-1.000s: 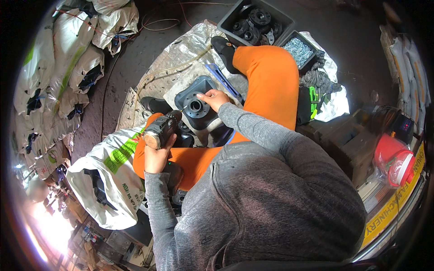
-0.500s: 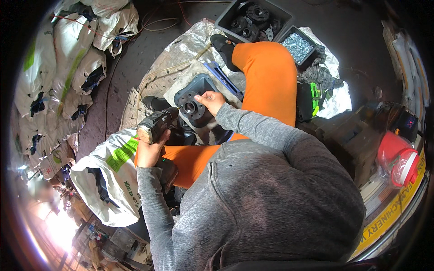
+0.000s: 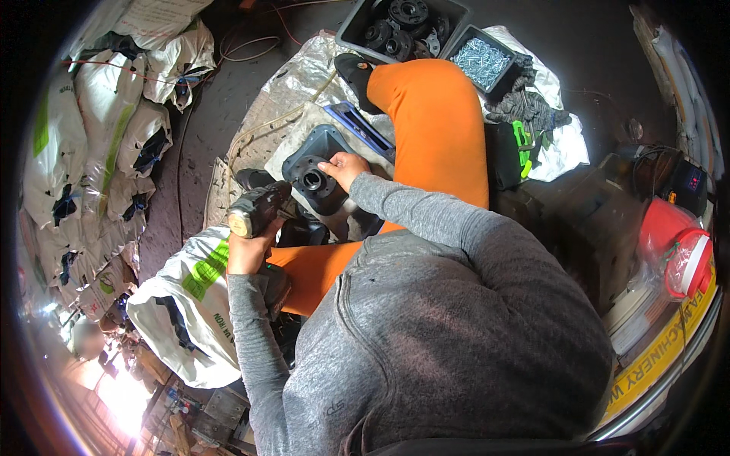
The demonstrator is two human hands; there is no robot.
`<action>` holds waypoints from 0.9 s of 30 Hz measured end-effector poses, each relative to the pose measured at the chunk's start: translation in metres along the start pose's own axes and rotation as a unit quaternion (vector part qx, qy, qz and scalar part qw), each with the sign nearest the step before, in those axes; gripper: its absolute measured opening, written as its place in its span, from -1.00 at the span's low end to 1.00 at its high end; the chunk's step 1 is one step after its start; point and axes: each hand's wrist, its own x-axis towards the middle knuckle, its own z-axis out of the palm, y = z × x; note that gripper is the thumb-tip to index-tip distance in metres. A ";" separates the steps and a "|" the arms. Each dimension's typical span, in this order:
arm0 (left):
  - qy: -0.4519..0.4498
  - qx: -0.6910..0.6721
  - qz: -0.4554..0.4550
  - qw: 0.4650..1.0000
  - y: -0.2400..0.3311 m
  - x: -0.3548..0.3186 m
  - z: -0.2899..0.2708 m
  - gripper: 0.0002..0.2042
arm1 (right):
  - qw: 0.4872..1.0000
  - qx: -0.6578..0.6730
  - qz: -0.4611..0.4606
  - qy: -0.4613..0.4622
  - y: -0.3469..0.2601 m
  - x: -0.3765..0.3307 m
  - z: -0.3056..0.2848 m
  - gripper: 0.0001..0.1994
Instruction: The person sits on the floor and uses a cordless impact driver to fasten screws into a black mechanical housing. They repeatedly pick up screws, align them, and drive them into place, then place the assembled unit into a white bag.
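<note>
The left hand (image 3: 245, 251) is closed around the grip of a dark cordless drill (image 3: 255, 213), which points away from the person, its yellowish rear cap facing the camera. The right hand (image 3: 344, 169) lies loosely curled on a dark plastic housing (image 3: 315, 171), fingertips touching the rim of its round flanged opening; it presses on the part without clasping it. The housing rests on a silvery sheet (image 3: 296, 83) between the person's orange-clad legs, just ahead of the drill and touching the right hand.

There is one drill and one housing. Beyond the right hand stand two trays: a larger one (image 3: 357, 23) with round black flanged parts, and a smaller one (image 3: 480, 61) full of bright screws. A blue flat tool (image 3: 357, 125) lies just past the housing. One red container (image 3: 669, 243) sits well off to the right of the right hand. Several white sacks (image 3: 91, 137) lie stacked off to the left of the left hand, and one more (image 3: 182, 304) lies just beside the left forearm.

Compared with half a second ago, the drill has come closer to the housing, and the right hand has stayed on the flange.
</note>
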 end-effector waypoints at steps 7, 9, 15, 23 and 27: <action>-0.002 0.140 -0.055 0.989 -0.002 0.019 -0.004 -0.69 | 0.995 -0.065 -0.040 0.061 0.011 0.005 0.004 -0.52; -0.008 0.128 -0.053 0.990 -0.007 0.024 -0.004 -0.63 | 0.995 -0.087 -0.026 0.049 0.012 0.004 0.003 -0.54; 0.011 0.174 0.114 0.978 -0.026 0.033 0.001 -0.71 | 0.998 -0.059 -0.006 0.015 0.011 0.001 -0.001 -0.55; 0.018 0.087 0.031 0.996 -0.018 0.021 0.009 -0.66 | 0.993 -0.105 -0.055 -0.009 0.006 0.002 -0.008 -0.53; 0.020 -0.023 0.048 0.998 -0.002 -0.006 0.005 -0.71 | 0.991 -0.111 -0.076 0.006 0.009 0.006 -0.009 -0.53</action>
